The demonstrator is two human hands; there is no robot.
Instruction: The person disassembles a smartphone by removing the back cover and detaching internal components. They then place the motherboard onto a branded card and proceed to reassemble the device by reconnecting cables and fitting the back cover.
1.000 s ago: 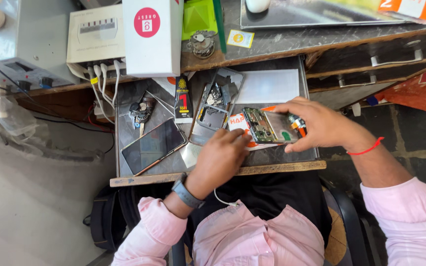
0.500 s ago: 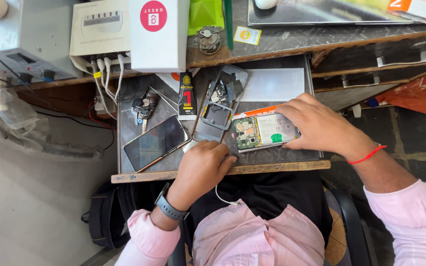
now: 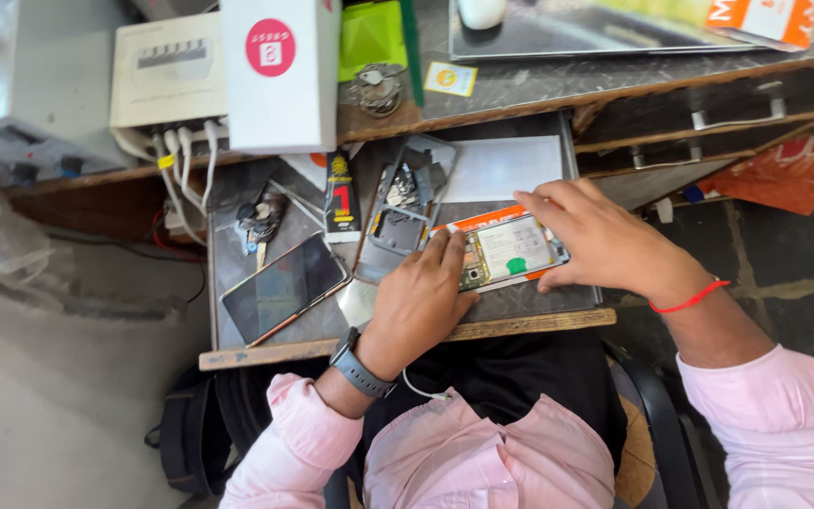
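An opened phone (image 3: 506,253) with its back off lies on an orange card on the small work board (image 3: 398,332); its battery and green circuit board show. My right hand (image 3: 600,238) grips the phone's right end and far edge. My left hand (image 3: 423,294), with a dark wristwatch, rests palm down at the phone's left end, fingertips on its circuit board. A removed phone frame (image 3: 402,207) lies tilted just left of it. A phone with a dark screen (image 3: 283,287) lies further left.
A tube of glue (image 3: 339,193), a bunch of keys (image 3: 258,221) and a white sheet (image 3: 501,168) lie on the board. A white box with a pink dot (image 3: 280,71), a white device with cables (image 3: 167,85) and a green pack (image 3: 369,38) stand behind.
My left hand slid back toward me, then forward again onto the phone's left end. The right hand has turned the opened phone slightly while keeping its grip.
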